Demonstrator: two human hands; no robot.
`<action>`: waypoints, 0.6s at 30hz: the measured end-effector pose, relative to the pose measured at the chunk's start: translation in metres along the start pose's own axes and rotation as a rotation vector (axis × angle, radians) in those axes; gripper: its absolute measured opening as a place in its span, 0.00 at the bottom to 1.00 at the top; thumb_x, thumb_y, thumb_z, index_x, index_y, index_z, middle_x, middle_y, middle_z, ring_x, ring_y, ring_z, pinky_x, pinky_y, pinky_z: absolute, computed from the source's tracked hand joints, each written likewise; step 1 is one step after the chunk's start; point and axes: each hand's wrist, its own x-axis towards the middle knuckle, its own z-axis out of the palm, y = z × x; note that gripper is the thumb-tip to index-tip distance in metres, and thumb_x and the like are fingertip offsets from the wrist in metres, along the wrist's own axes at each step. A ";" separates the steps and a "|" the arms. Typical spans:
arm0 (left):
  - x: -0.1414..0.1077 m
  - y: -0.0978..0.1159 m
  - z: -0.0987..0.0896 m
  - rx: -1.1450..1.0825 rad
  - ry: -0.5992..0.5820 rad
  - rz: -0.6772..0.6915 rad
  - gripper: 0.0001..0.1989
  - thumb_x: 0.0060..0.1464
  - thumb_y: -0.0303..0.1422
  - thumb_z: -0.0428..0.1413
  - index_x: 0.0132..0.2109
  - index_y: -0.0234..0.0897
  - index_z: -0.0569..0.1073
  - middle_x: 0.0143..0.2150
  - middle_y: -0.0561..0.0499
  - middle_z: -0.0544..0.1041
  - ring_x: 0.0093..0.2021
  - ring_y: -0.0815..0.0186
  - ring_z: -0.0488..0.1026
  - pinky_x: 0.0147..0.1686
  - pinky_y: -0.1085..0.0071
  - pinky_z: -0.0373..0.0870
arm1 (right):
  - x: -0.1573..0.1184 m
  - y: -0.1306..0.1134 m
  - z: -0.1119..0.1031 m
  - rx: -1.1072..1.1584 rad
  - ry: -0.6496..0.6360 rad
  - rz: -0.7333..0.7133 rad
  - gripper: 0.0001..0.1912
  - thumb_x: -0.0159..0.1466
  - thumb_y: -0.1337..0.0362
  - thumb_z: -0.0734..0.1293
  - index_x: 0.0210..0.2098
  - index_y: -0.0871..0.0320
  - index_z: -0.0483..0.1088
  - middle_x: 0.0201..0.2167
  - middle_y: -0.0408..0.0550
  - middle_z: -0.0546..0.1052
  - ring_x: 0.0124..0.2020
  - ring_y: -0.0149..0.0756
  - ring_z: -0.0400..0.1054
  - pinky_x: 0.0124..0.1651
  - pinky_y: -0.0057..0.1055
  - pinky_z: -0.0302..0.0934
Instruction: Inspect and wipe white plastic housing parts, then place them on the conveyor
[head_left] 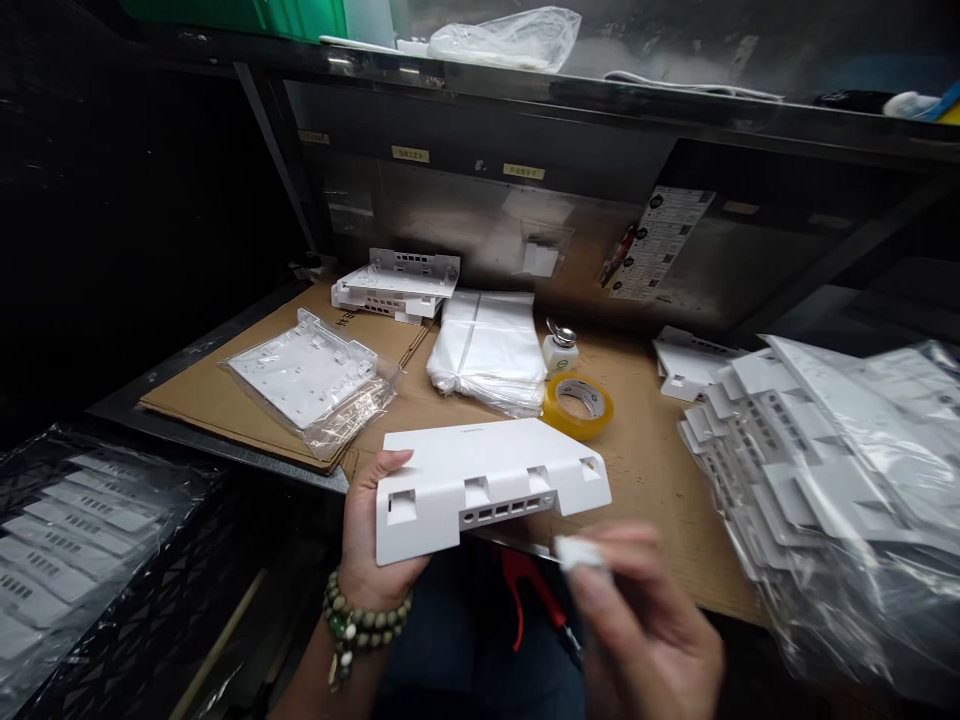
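Note:
My left hand (382, 540), with a beaded bracelet at its wrist, grips the left end of a white plastic housing (487, 460). The housing is tilted, showing a row of port openings along its near side. Just right of and below it, my right hand (637, 610) pinches a small white wad (579, 552), perhaps cloth or tissue; motion blurs this hand. The wad is close to the housing's lower right corner, apart from it. Beyond the housing lie a roll of yellow tape (577, 405), a small pump bottle (560, 350) and a stack of clear bags (487, 350).
Bagged white housings (810, 470) are piled at the right. A bagged panel (304, 370) and stacked housings (397, 285) lie on cardboard (202, 390) at the left. A crate holds more bagged parts (75, 530) lower left. Red-handled pliers (532, 590) are below the table edge. A shelf (465, 80) spans above.

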 end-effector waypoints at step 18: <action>0.002 -0.002 -0.018 0.078 -0.335 -0.142 0.46 0.50 0.73 0.43 0.54 0.43 0.80 0.45 0.48 0.86 0.66 0.48 0.70 0.61 0.56 0.68 | 0.027 0.046 -0.026 0.419 0.363 0.635 0.22 0.61 0.48 0.75 0.46 0.58 0.77 0.41 0.45 0.82 0.39 0.34 0.76 0.38 0.28 0.72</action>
